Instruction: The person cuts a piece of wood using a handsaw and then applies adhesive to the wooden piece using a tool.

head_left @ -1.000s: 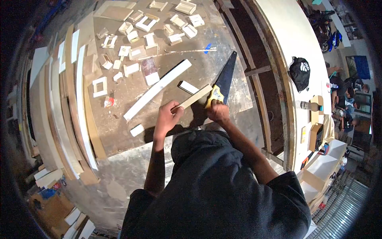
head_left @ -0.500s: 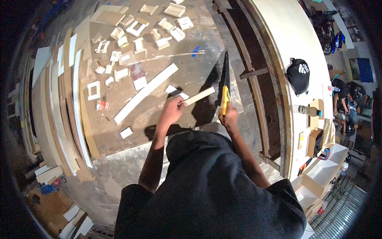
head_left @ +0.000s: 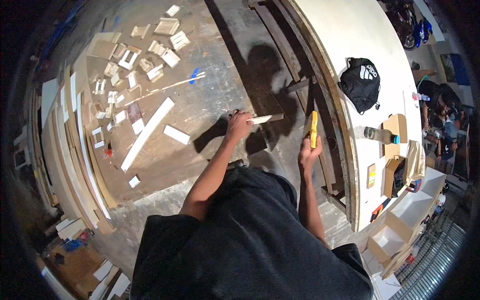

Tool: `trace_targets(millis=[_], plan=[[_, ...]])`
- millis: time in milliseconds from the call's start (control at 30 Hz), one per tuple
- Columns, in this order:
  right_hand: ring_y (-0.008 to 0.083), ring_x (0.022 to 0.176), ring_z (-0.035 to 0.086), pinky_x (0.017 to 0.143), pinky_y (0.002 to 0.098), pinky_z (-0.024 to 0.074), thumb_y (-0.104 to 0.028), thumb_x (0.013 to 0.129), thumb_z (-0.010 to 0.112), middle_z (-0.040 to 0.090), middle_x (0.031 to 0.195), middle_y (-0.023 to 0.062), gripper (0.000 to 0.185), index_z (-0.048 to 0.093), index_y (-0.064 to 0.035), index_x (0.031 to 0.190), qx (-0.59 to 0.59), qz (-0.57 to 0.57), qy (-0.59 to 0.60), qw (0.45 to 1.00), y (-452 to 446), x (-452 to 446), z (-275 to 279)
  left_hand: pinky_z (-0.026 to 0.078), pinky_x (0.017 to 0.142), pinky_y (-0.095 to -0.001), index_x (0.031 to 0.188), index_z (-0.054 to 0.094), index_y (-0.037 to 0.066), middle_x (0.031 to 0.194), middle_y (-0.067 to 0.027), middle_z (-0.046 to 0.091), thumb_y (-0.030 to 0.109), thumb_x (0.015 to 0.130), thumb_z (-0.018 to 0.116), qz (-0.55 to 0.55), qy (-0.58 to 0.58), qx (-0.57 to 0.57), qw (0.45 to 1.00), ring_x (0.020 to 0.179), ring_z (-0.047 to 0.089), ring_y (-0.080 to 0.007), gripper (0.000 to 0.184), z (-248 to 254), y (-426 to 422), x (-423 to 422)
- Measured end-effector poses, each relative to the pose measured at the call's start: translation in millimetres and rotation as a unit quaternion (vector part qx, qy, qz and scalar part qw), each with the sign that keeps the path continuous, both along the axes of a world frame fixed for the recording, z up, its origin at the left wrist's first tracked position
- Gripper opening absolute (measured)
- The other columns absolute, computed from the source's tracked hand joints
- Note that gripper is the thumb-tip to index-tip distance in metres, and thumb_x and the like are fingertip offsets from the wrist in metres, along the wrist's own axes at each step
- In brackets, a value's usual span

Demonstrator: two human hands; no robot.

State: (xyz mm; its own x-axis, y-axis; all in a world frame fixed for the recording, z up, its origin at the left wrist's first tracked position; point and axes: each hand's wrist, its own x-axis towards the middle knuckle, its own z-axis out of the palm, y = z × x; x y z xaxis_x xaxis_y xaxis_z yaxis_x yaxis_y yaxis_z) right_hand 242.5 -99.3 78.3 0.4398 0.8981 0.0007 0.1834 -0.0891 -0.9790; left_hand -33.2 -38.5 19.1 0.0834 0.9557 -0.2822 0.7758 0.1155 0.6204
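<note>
My left hand (head_left: 240,124) is closed round one end of a short wooden strip (head_left: 266,119), whose free end points right over the edge of the brown board (head_left: 200,107). In my right hand (head_left: 309,150) is the yellow handle of a hand saw (head_left: 314,129). The saw's dark blade points away from me and is hard to make out against the dark bench side. Strip and saw are apart. To the left of my left hand, a short white piece (head_left: 177,134) and a long white strip (head_left: 148,134) lie on the board.
Several small wooden frames and blocks (head_left: 129,59) lie on the board's far left. Long planks (head_left: 89,150) line the left side. On the white table (head_left: 334,30) at right are a black drawstring bag (head_left: 360,84), a bottle (head_left: 381,135) and cardboard boxes (head_left: 392,170). People (head_left: 440,115) are beyond.
My view has turned to the right. Both hands have moved right with the strip and the saw, and the saw is now beside the table edge, farther from the strip.
</note>
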Motion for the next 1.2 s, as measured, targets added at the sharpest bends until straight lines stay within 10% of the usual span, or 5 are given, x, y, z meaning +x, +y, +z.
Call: trace_targets(millis=[200,467,600,733,1200], plan=[[0.009,0.07,0.052,0.06,0.0275,0.0424,-0.015,0.097,0.064,0.055,0.08,-0.0007,0.017,0.059,0.0001,0.103,-0.07,0.09,-0.025,0.993,50,23,-40,0.045,0.083,-0.0428,0.086,0.069,0.007,0.082,-0.0092,0.068,0.013,0.074,0.084,0.081,-0.083,0.109,0.987,0.081,0.064,-0.0314,0.021,-35,6,13],[0.0377,0.071,0.061,0.07,0.041,0.0499,-0.027,0.092,0.066,0.062,0.076,0.0218,0.031,0.061,0.0027,0.101,-0.132,0.145,-0.209,0.958,115,9,-147,0.043,0.088,-0.0427,0.081,0.071,0.01,0.083,-0.0059,0.069,0.013,0.069,0.087,0.104,0.01,0.165,0.981,0.087,0.063,-0.0288,0.019,-10,13,22],[0.0298,0.078,0.068,0.075,0.04,0.0524,-0.042,0.084,0.08,0.07,0.082,0.0172,0.05,0.065,0.003,0.096,-0.237,0.162,-0.041,0.957,130,-11,-126,0.043,0.085,-0.0384,0.082,0.073,0.011,0.082,-0.0027,0.07,0.015,0.068,0.087,0.104,-0.033,0.129,0.986,0.08,0.064,-0.0207,0.02,-18,10,25],[0.0183,0.076,0.064,0.074,0.0341,0.0515,-0.031,0.077,0.09,0.07,0.084,0.0093,0.047,0.064,0.0043,0.095,-0.213,0.216,-0.001,0.953,135,-11,-110,0.044,0.082,-0.0382,0.082,0.074,0.011,0.081,-0.0025,0.07,0.015,0.068,0.088,0.118,-0.031,0.128,0.984,0.081,0.065,-0.0216,0.021,-23,11,30],[0.024,0.073,0.061,0.071,0.0376,0.0505,-0.033,0.084,0.083,0.067,0.083,0.0106,0.045,0.06,0.0025,0.099,-0.181,0.185,-0.128,0.957,136,6,-108,0.044,0.083,-0.0401,0.077,0.073,0.008,0.077,-0.0049,0.067,0.018,0.065,0.089,0.173,-0.09,0.157,0.968,0.081,0.062,-0.0265,0.023,-26,6,32]])
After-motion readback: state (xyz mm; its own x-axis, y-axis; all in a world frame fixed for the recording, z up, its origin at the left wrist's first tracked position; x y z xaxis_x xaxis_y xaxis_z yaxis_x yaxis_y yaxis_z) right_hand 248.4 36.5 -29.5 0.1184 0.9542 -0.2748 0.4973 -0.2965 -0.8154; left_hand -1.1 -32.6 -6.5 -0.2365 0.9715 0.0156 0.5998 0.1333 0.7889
